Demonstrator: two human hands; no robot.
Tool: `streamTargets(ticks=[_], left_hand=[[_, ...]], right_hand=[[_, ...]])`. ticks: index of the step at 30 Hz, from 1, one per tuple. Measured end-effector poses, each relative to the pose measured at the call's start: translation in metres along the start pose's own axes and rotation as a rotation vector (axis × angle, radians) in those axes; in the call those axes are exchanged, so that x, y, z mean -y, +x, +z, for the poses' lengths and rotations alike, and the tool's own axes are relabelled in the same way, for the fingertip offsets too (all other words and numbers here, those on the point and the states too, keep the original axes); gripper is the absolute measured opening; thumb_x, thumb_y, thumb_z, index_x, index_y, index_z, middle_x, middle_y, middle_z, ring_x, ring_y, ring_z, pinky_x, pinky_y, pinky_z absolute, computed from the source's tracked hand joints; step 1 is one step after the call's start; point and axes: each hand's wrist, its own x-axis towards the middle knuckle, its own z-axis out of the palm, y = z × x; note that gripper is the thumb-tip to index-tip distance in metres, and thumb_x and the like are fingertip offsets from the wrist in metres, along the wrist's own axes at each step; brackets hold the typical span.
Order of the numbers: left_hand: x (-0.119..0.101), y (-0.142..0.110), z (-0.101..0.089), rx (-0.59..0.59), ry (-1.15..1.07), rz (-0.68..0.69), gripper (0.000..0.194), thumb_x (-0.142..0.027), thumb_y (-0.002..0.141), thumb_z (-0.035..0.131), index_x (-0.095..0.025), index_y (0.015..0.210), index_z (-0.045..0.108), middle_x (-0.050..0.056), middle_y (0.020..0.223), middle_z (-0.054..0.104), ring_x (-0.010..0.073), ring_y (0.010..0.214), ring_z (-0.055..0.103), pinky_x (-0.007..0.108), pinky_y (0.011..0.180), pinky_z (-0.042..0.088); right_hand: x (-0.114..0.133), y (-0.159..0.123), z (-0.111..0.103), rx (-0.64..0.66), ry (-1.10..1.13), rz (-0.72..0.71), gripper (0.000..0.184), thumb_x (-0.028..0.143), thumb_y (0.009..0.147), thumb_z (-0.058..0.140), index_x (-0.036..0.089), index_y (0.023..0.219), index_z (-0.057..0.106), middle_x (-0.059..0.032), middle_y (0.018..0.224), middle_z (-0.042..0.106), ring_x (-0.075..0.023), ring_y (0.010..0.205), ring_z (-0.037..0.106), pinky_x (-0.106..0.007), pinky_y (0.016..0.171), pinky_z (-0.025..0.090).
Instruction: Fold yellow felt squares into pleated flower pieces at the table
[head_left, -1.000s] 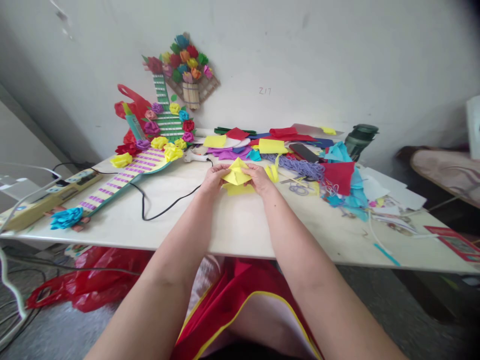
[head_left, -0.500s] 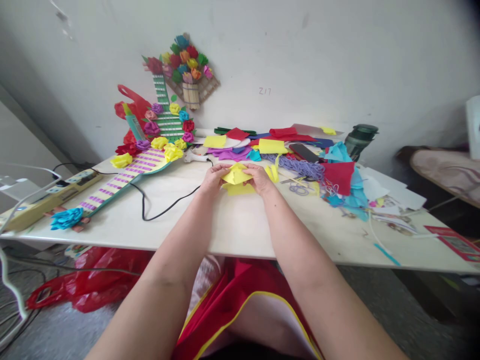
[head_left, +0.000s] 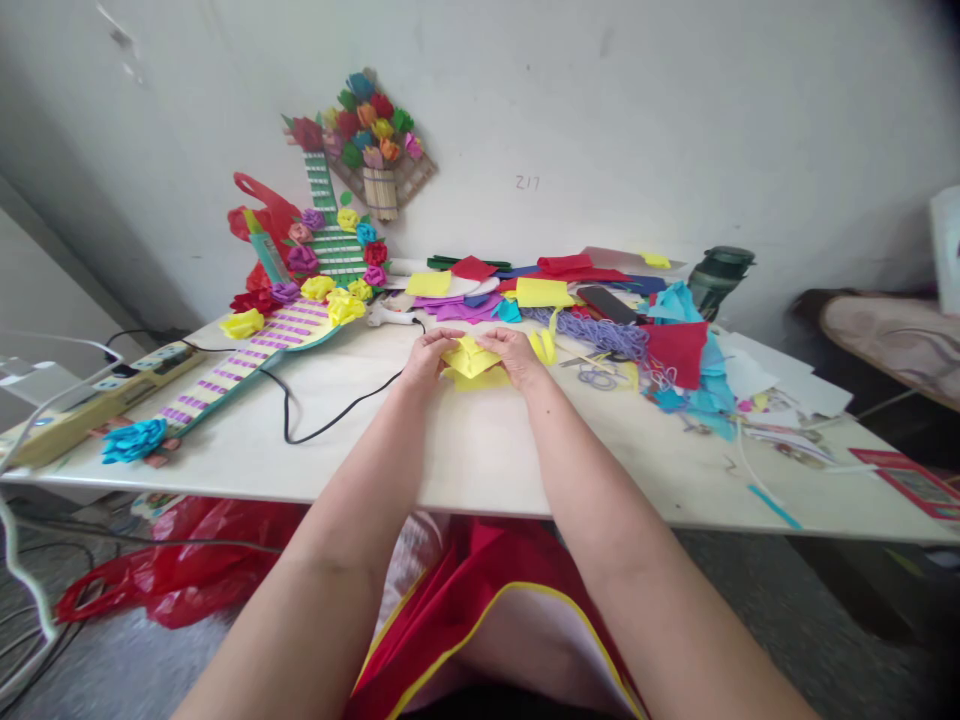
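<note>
A piece of folded yellow paper (head_left: pixel 470 358) is held up just over the table between my two hands. My left hand (head_left: pixel 429 357) pinches its left side, and my right hand (head_left: pixel 519 355) pinches its right side. Both sets of fingers are closed on the paper, their tips partly hidden by it. Beneath lies a flat yellow sheet (head_left: pixel 480 382) on the table. Curled yellow strips (head_left: pixel 544 347) rest just beyond my right hand.
At left lie a striped flower-decorated craft piece (head_left: pixel 247 355), a power strip (head_left: pixel 112 395) and a black cable (head_left: pixel 330 436). Coloured paper (head_left: pixel 544 292), purple yarn (head_left: pixel 600 333), scissors (head_left: pixel 592 360), a phone (head_left: pixel 606 305) and a dark bottle (head_left: pixel 721 280) sit at back and right.
The yellow paper's raised peak has folded down toward me, so it looks flatter and more creased. Both hands keep nearly the same place and grip.
</note>
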Motion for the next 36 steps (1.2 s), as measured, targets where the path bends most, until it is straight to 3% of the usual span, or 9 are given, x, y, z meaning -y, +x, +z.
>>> streamTargets(ticks=[10, 15, 20, 26, 36], left_hand=[[0.0013, 0.0040, -0.0021, -0.094, -0.062, -0.047, 0.034, -0.039, 0.061, 0.069, -0.015, 0.082, 0.059, 0.001, 0.058, 0.061, 0.0142, 0.051, 0.059, 0.025, 0.051, 0.046], [0.0041, 0.0048, -0.0014, -0.070, -0.050, -0.098, 0.031, -0.037, 0.059, 0.069, -0.014, 0.077, 0.058, 0.004, 0.064, 0.065, 0.0153, 0.054, 0.061, 0.026, 0.053, 0.048], [0.0067, 0.0062, -0.0049, -0.033, -0.048, -0.075, 0.024, -0.031, 0.060, 0.068, -0.015, 0.076, 0.061, 0.004, 0.063, 0.065, 0.0164, 0.058, 0.063, 0.027, 0.055, 0.049], [0.0036, 0.0042, -0.0044, -0.057, -0.054, -0.027, 0.021, -0.022, 0.056, 0.069, -0.015, 0.075, 0.065, 0.003, 0.062, 0.065, 0.0147, 0.057, 0.060, 0.026, 0.053, 0.047], [0.0006, 0.0030, -0.0011, -0.086, -0.064, -0.051, 0.015, -0.018, 0.056, 0.063, -0.014, 0.070, 0.066, 0.002, 0.057, 0.062, 0.0126, 0.051, 0.056, 0.024, 0.050, 0.042]], right_hand=[[-0.0017, 0.0013, 0.0002, -0.006, -0.077, -0.119, 0.025, 0.021, 0.058, 0.070, 0.017, 0.082, 0.063, 0.0008, 0.079, 0.065, -0.0120, 0.072, 0.060, -0.026, 0.069, 0.049], [-0.0024, 0.0033, -0.0012, -0.020, -0.118, -0.202, 0.026, 0.017, 0.060, 0.068, 0.018, 0.086, 0.067, -0.0009, 0.090, 0.068, -0.0133, 0.084, 0.060, -0.026, 0.077, 0.049], [-0.0056, 0.0053, -0.0036, -0.014, -0.142, -0.205, 0.026, 0.020, 0.062, 0.066, 0.018, 0.089, 0.070, -0.0011, 0.089, 0.069, -0.0139, 0.082, 0.061, -0.027, 0.077, 0.048], [-0.0033, 0.0021, -0.0023, 0.007, -0.074, -0.088, 0.024, 0.025, 0.063, 0.066, 0.017, 0.084, 0.071, 0.0003, 0.076, 0.069, -0.0130, 0.069, 0.061, -0.028, 0.072, 0.048], [0.0026, -0.0039, 0.0014, 0.000, -0.112, -0.090, 0.019, 0.018, 0.059, 0.062, 0.017, 0.076, 0.072, 0.0015, 0.067, 0.067, -0.0128, 0.066, 0.058, -0.027, 0.070, 0.046]])
